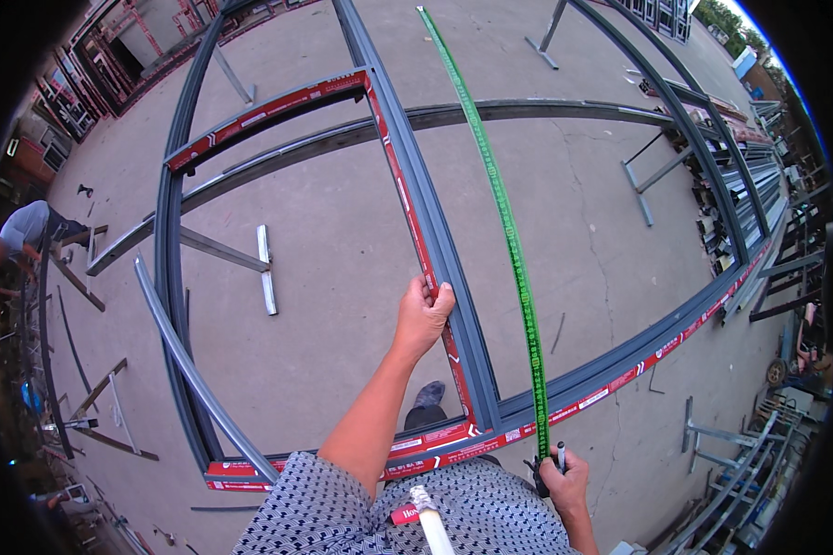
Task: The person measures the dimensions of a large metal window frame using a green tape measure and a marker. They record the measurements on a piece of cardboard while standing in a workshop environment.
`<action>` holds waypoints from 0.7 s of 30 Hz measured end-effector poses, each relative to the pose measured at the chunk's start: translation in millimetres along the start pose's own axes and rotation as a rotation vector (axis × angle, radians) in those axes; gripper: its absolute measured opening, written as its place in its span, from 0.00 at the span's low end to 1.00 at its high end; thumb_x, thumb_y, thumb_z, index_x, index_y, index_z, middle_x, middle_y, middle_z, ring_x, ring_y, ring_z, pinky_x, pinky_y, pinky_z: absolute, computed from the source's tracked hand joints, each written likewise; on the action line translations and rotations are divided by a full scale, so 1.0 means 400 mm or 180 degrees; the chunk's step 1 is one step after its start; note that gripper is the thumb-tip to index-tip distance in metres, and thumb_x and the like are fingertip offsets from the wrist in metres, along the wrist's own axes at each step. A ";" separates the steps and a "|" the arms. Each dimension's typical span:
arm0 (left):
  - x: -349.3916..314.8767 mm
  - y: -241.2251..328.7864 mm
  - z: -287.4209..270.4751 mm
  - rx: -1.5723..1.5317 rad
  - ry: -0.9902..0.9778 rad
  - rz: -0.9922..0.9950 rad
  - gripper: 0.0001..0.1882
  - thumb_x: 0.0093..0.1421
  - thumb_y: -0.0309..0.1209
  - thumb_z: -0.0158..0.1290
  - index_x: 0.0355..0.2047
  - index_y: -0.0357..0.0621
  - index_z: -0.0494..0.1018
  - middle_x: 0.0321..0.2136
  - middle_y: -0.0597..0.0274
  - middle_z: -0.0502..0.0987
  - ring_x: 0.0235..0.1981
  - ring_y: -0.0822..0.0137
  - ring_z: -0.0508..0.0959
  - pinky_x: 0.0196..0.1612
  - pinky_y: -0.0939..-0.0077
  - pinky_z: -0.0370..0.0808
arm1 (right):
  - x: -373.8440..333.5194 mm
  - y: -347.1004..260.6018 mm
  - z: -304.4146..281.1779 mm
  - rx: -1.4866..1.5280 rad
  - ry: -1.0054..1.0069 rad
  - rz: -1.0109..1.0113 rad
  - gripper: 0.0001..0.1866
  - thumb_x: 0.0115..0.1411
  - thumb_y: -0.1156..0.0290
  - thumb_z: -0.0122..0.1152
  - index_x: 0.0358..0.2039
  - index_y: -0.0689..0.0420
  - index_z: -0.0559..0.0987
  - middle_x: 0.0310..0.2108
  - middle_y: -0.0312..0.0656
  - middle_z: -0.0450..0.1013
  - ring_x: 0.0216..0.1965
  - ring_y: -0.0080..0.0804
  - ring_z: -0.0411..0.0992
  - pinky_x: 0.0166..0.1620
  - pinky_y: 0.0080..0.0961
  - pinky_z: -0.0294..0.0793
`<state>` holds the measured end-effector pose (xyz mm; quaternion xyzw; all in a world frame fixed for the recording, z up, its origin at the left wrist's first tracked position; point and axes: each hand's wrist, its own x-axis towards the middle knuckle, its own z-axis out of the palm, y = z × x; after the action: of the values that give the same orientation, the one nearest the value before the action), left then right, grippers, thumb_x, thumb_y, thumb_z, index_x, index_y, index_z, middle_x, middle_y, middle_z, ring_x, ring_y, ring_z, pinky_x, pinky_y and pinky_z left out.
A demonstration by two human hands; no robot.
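A large grey metal window frame (463, 328) with red protective film along its edges lies raised in front of me. My left hand (424, 319) is closed round the red-filmed edge of its middle upright bar. At the frame's near edge, my right hand (566, 479) grips a tape measure, its dark case mostly hidden by the fingers. A pen (561, 450) with a pale end sticks up from the same hand. The green tape blade (509, 227) runs from there across the frame to the far side, right of the middle bar.
A long metal beam (287, 159) passes under the frame, with metal stands (267, 268) on the concrete floor. A loose curved grey strip (190, 370) leans over the left side. Another person (32, 227) bends over at far left. Metal profiles (740, 208) are piled at right.
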<state>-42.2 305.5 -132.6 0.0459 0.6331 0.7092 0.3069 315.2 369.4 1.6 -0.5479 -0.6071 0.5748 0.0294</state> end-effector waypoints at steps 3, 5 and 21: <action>0.003 0.001 -0.004 0.0265 -0.0048 0.0043 0.27 0.71 0.38 0.57 0.59 0.28 0.65 0.43 0.62 0.78 0.38 0.79 0.76 0.42 0.80 0.77 | 0.002 0.002 0.003 -0.0001 -0.0013 -0.0013 0.05 0.61 0.75 0.63 0.33 0.64 0.84 0.23 0.28 0.74 0.23 0.12 0.68 0.27 0.16 0.65; 0.006 -0.014 -0.013 0.0363 -0.0049 0.0118 0.27 0.71 0.40 0.57 0.58 0.28 0.65 0.42 0.63 0.78 0.38 0.79 0.76 0.42 0.79 0.77 | 0.005 0.002 0.005 0.0020 -0.0039 -0.0018 0.05 0.61 0.75 0.63 0.33 0.64 0.84 0.23 0.28 0.74 0.23 0.12 0.68 0.27 0.16 0.65; -0.020 0.046 -0.014 0.1107 -0.0335 0.0429 0.47 0.74 0.37 0.50 0.76 0.33 0.29 0.48 0.56 0.74 0.42 0.72 0.73 0.49 0.74 0.75 | 0.011 -0.015 0.009 -0.0039 -0.0070 -0.0048 0.05 0.60 0.75 0.63 0.32 0.63 0.83 0.22 0.27 0.73 0.23 0.12 0.66 0.26 0.17 0.64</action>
<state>-45.1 296.4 -113.8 0.1776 0.7246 0.6047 0.2789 307.2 371.7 2.1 -0.5371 -0.6150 0.5769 0.0237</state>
